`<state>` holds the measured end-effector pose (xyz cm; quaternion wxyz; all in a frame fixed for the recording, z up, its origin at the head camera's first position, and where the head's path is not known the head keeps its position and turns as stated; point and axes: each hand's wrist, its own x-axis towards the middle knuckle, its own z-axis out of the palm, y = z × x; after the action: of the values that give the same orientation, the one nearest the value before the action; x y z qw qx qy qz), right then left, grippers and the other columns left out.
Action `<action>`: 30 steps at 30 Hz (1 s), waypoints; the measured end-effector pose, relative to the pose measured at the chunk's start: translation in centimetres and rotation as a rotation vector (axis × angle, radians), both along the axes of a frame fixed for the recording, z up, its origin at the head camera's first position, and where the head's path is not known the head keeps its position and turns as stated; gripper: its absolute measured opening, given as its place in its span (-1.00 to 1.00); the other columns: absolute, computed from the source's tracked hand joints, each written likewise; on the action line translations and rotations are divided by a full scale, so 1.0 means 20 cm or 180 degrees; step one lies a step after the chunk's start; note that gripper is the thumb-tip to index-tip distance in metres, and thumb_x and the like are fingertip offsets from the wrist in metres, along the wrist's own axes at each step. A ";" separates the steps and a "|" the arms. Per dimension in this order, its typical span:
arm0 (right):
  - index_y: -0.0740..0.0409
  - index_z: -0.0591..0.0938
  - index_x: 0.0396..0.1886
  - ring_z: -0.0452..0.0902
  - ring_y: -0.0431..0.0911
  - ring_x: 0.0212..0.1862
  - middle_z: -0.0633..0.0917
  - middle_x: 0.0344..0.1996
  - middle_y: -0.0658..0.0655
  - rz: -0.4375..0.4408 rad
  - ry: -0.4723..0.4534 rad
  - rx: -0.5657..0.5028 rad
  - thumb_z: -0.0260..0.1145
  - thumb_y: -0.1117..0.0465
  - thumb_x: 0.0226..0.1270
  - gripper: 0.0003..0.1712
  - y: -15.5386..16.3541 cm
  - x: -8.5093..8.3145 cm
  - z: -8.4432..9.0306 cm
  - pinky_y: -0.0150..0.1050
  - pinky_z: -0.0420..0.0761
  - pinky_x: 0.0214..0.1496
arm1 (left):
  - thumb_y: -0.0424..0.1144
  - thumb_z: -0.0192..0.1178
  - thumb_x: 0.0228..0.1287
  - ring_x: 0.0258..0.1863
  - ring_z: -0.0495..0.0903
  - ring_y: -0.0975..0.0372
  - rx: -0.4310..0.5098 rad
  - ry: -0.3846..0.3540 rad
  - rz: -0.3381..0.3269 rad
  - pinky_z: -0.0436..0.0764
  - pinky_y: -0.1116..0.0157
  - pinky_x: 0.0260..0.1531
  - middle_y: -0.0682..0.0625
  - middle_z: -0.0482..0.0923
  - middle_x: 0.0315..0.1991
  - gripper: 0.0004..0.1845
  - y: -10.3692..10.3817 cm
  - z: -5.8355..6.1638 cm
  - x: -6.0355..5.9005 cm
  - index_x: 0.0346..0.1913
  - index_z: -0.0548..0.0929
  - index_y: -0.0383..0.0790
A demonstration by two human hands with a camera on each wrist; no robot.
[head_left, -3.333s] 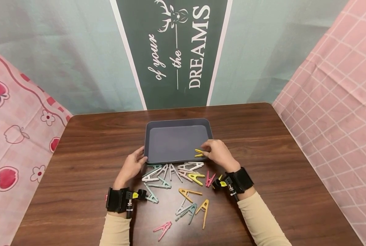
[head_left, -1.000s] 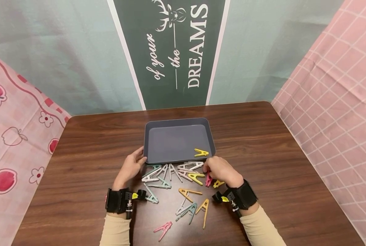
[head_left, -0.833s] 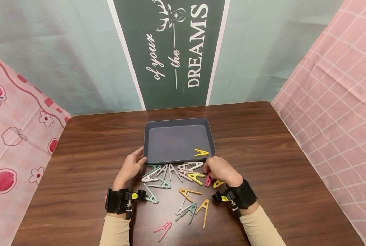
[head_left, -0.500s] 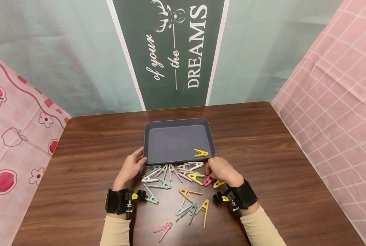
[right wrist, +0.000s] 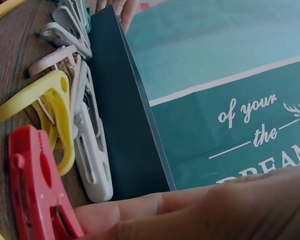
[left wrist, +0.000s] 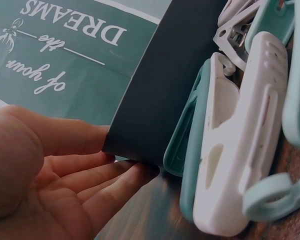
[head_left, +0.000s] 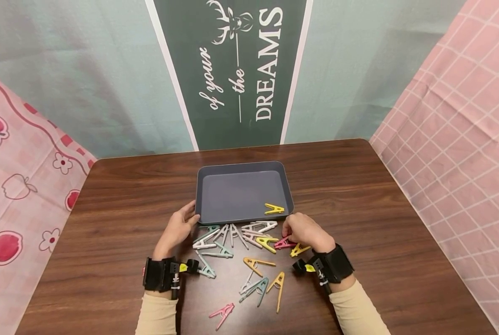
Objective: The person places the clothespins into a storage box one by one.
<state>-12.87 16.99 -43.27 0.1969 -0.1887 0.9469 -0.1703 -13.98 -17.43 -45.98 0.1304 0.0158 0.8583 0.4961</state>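
Observation:
At its near left corner, a dark grey tray (head_left: 241, 195) is held by my left hand (head_left: 179, 228); the left wrist view shows the thumb and fingers (left wrist: 122, 182) on either side of that corner. My right hand (head_left: 306, 230) is beside the near right corner, its fingers on a red clothespin (head_left: 285, 243) lying on the table. The right wrist view has this red clothespin (right wrist: 37, 185) large at lower left, with one end at the fingers. Inside the tray lies a yellow clothespin (head_left: 274, 208). Another yellow clothespin (head_left: 300, 250) sits partly under the right wrist.
White, green, pink and yellow clothespins crowd the tray's near side, among them a yellow-green clothespin (head_left: 267, 244). Closer to me are orange clothespins (head_left: 255, 264), a dark green clothespin (head_left: 261, 289) and a pink clothespin (head_left: 222, 312). Fabric hangs behind the wooden table (head_left: 119, 209).
My right hand has let go of the yellow clothespin in the tray and come back to the red one. The red clothespin has turned sideways under the fingers. The left hand stays put.

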 end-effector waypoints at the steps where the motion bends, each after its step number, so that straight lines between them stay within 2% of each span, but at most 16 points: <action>1: 0.11 0.68 -0.60 0.37 -0.22 -0.52 0.61 -0.59 0.00 -0.0006 -0.0001 -0.0006 0.33 0.46 0.05 -0.81 0.00 0.00 0.00 -0.44 0.34 -0.50 | -0.40 -0.04 0.45 0.34 0.36 -0.20 0.0003 -0.0002 -0.0001 0.44 0.00 0.31 -0.47 0.27 0.35 -0.40 0.00 0.00 0.00 0.46 0.09 -0.44; 11: 0.11 0.69 -0.60 0.37 -0.22 -0.54 0.61 -0.61 -0.02 -0.0021 -0.0003 -0.0026 0.32 0.46 0.05 -0.81 0.00 0.00 -0.01 -0.44 0.34 -0.52 | -0.39 -0.04 0.45 0.34 0.38 -0.19 -0.0006 -0.0016 0.0013 0.45 0.00 0.30 -0.46 0.29 0.35 -0.40 0.00 0.00 0.00 0.47 0.09 -0.42; 30: 0.12 0.72 -0.57 0.40 -0.25 -0.51 0.68 -0.54 0.02 0.0042 0.0092 -0.0214 0.34 0.44 0.04 -0.84 0.03 0.00 0.05 -0.45 0.39 -0.48 | -0.37 -0.03 0.45 0.34 0.37 -0.18 -0.0016 -0.0028 0.0024 0.44 0.00 0.30 -0.45 0.29 0.35 -0.40 0.00 0.00 0.00 0.47 0.10 -0.42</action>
<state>-12.95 17.59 -42.30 0.1779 -0.2040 0.9421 -0.1980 -13.96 -17.48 -45.90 0.1322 0.0100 0.8590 0.4945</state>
